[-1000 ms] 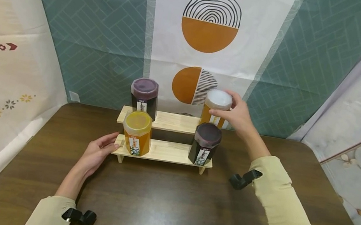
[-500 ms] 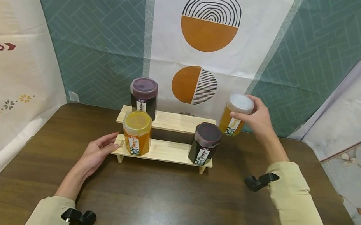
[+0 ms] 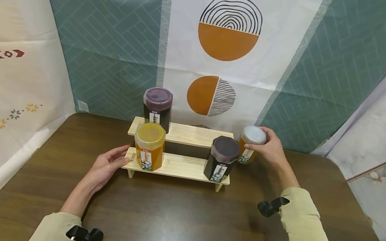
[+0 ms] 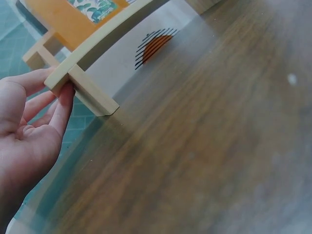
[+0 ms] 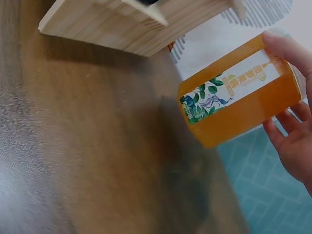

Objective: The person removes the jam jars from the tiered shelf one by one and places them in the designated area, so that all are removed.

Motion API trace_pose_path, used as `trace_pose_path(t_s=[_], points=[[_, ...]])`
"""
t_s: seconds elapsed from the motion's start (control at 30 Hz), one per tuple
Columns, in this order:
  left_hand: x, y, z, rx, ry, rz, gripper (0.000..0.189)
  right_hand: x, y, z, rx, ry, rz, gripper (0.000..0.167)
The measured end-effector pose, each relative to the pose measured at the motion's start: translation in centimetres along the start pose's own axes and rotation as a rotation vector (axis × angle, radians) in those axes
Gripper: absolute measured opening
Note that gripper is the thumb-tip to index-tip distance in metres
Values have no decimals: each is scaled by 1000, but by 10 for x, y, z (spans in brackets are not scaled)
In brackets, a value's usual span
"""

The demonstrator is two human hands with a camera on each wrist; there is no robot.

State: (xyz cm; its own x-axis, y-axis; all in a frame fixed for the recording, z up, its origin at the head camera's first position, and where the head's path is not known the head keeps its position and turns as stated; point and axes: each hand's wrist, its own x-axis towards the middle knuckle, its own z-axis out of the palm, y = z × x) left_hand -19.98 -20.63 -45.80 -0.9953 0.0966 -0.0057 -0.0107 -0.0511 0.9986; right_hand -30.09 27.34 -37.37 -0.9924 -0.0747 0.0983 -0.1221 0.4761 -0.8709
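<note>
My right hand [image 3: 272,150] grips an orange jar [image 3: 244,155] with a whitish lid around its upper part. The jar is just beyond the right end of a two-tier wooden rack [image 3: 190,135]. In the right wrist view its label faces the camera, and whether its base touches the table I cannot tell. At the rack's lower left end, my left hand [image 3: 103,168] pinches the board, thumb above and fingers underneath in the left wrist view. A yellow-lidded orange jar [image 3: 150,147] and a dark jar [image 3: 222,161] stand on the lower tier. Another dark jar [image 3: 157,108] stands on the upper tier, left.
The rack stands near the back of a brown wooden table [image 3: 169,222]. A patterned cloth [image 3: 122,42] hangs right behind it. More cloth hangs along the left and right sides.
My right hand has taken the white-lidded orange jar off the upper tier, moved it right and lowered it beside the rack. My left hand has stayed on the rack's end.
</note>
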Motion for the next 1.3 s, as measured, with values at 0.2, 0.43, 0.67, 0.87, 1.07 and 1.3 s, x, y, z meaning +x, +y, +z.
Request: trace_pose_path(t_s=[0.2,0.43,0.67,0.87,1.07,1.3], points=[[0,-1,3,-2,2,6,56,-2,18,5,7,-1,23,87],[0,-1,2,9,16,9,57,-2,10,6,1,-82,4,89],[1,-2,1,6,16,-1,57,-4,-17,-1,-61,-113,1,86],[1,-1,-1,-3,9,2,57,-4,-59,-2,-97,-60,-33,76],[1,0,-1,2,12,-4,57,2,-118,19,1,-64,-71,69],[3,-2,0,5,16,14,56,16,-175,58,82,-180,-119,74]])
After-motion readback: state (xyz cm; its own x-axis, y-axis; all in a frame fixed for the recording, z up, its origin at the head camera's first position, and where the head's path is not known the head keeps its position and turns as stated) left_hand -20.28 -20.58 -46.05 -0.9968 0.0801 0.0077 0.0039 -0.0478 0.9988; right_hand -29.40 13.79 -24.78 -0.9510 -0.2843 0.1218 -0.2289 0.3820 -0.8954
